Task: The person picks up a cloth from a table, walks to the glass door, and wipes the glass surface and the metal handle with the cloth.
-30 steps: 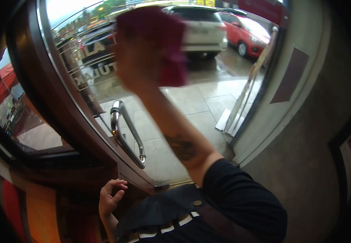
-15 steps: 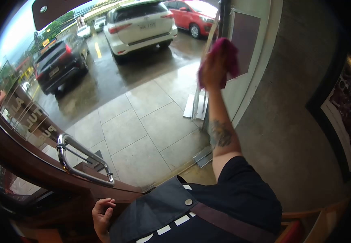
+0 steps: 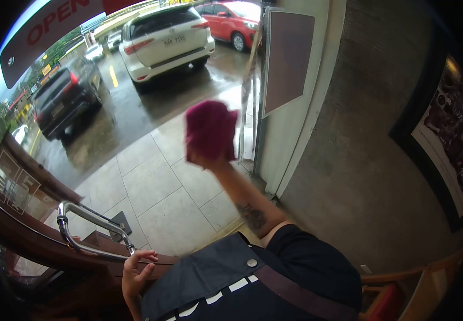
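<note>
Cloth of deep magenta fabric, one single piece, is held up ahead of the person by the right hand, seen against pale grey rectangular floor tiles. The fabric covers most of that hand, so one cannot tell whether its fingers are spread or pressed together; only the part next to the wrist shows. Whether the cloth touches anything ahead of it cannot be told either. Two hands are in view: the second, the left hand, is bare, with loosely bent fingers and a thumb set apart from them, just beside the lower end of a D-shaped chrome tube door handle. Whether hand and handle touch is unclear.

One dark sign with red letters reading OPEN is at the upper left. Outside, three large vehicles stand on wet pavement: one black SUV, one white SUV and one red car, with smaller vehicles farther off. One flat purplish-grey rectangular panel with a pale border is on the cream doorpost, right of the cloth. On the grey wall, one black rectangular frame contains a dark printed poster with a pale margin. The person wears one dark grey apron with a round metal button, a purplish-brown strap and a row of white shapes.
</note>
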Demonstrator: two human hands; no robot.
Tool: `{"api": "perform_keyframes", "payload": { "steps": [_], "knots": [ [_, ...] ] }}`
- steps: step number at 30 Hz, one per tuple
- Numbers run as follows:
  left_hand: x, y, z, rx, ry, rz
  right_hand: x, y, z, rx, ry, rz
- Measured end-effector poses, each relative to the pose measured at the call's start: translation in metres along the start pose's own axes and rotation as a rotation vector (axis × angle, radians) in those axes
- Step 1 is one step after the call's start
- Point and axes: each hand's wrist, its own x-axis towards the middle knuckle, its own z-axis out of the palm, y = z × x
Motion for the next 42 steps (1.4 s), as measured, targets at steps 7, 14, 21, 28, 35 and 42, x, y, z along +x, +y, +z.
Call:
{"api": "perform_keyframes", "payload": {
  "steps": [7,14,21,28,35,42],
  "knots": [
    [-0.024,-0.008,0.006,0.062,0.065,-0.093,0.1,0.24,-0.014,-1.648,-0.441,0.262],
    [-0.076,-0.025,-0.026,0.021,0.163,-0.213,0.014,0.083,0.018,0.302,0.292,0.284],
    [-0.127,-0.024,-0.063,0.104,0.191,-0.167,-0.11,-0.231,0.038,-0.15,-0.218,-0.782],
    [-0.154,-0.041,-0.067,0.122,0.183,-0.117,-0.111,-0.323,0.057,0.69,-0.604,-0.665],
    [-0.112,-0.04,-0.011,0.055,0.17,-0.169,-0.054,-0.231,0.029,0.921,-0.422,-0.453],
    [-0.04,-0.028,0.079,-0.061,0.126,-0.294,-0.02,0.113,0.035,2.93,-0.396,0.666]
  ]
}}
